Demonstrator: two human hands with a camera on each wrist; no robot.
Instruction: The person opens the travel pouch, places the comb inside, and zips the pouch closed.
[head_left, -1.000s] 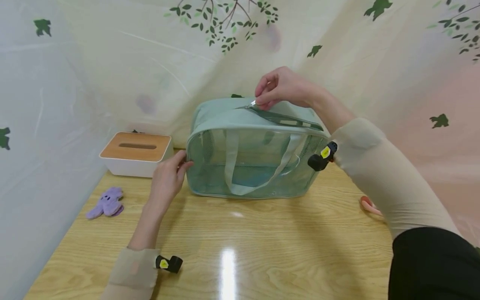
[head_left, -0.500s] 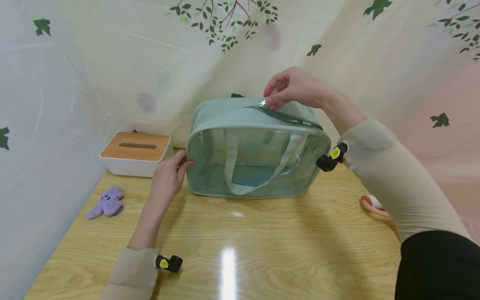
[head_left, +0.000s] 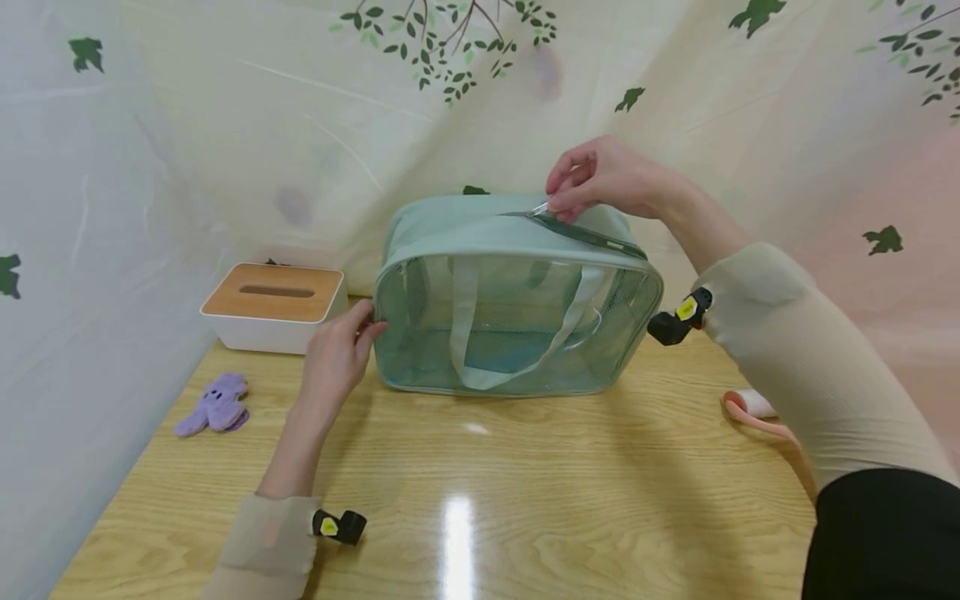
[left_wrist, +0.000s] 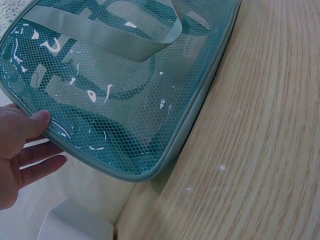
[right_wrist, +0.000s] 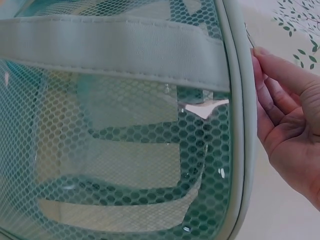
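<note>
A pale green bag [head_left: 465, 237] with clear, mesh-lined sides stands upright on the wooden table. My left hand [head_left: 337, 346] pinches its left edge; in the left wrist view the thumb [left_wrist: 41, 119] lies on the front and the other fingers are behind. At the top, my right hand [head_left: 611, 179] pinches the metal zipper pull [head_left: 542, 208] between thumb and fingertips. Right of the pull the zipper gapes narrowly, while left of it the seam is joined. A strap handle [head_left: 465, 333] hangs down the front. The bag's front hides most of the right fingertips' work in the right wrist view.
Left of the bag sits a white tissue box [head_left: 258, 337] with a wooden lid. A purple plush toy [head_left: 217, 404] lies in front of it. Partly behind the right sleeve is a white cylinder [head_left: 757, 402] with a pink strap [head_left: 757, 425]. A leaf-patterned curtain [head_left: 300, 125] hangs behind.
My right hand has drawn the zipper pull to the right along the bag's top, and the gap has grown shorter. The left hand has kept its place.
</note>
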